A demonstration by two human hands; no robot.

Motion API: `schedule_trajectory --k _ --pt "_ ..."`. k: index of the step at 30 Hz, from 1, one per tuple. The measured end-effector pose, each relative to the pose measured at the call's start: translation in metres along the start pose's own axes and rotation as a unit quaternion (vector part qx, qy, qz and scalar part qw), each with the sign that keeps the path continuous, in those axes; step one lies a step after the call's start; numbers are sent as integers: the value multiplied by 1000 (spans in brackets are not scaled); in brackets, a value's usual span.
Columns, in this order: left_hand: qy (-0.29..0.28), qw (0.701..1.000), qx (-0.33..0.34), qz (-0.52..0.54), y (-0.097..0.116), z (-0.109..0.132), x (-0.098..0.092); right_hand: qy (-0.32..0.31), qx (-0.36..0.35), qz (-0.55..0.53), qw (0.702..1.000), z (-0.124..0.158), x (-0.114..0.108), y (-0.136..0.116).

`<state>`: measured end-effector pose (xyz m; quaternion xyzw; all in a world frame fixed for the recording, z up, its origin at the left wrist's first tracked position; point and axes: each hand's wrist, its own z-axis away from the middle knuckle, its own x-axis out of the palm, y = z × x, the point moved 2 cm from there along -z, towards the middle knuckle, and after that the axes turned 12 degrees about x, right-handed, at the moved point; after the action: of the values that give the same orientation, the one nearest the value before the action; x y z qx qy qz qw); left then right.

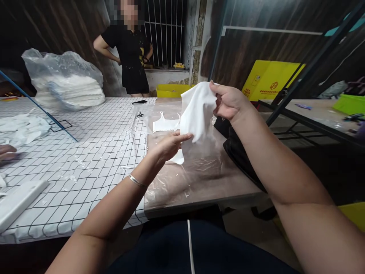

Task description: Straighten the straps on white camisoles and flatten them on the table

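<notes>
A piece of white fabric [196, 110] hangs raised above the table between my two hands. My right hand [228, 101] pinches its upper right corner between thumb and fingers. Lower down, my left hand [173, 145] grips the fabric's left edge, thumb in front and fingers mostly hidden behind. Beyond my left hand a white camisole top [165, 125] with thin straps lies flat on clear plastic. Under my left hand another white piece [178, 156] shows in part on the plastic-covered table [171, 186].
A checked cloth [108, 167] covers the left table, with small scissors [140, 114], a phone [139, 102] and a bag of white garments [71, 85]. Another person [132, 57] stands behind it; someone's hand [7, 152] rests at the left. Black fabric [242, 152] and a metal frame [302, 64] stand right.
</notes>
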<state>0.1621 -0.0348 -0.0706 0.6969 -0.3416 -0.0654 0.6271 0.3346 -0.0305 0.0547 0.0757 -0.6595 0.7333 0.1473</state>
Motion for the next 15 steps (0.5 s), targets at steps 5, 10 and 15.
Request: schedule_trajectory --k 5,10,15 --pt "112 983 25 -141 11 -9 -33 48 15 -52 997 -3 -34 31" --pt "136 842 51 -519 -40 6 -34 101 162 -28 981 0 -60 130" --pt "-45 710 -10 -703 -104 37 -5 136 188 -23 972 -3 -78 171"
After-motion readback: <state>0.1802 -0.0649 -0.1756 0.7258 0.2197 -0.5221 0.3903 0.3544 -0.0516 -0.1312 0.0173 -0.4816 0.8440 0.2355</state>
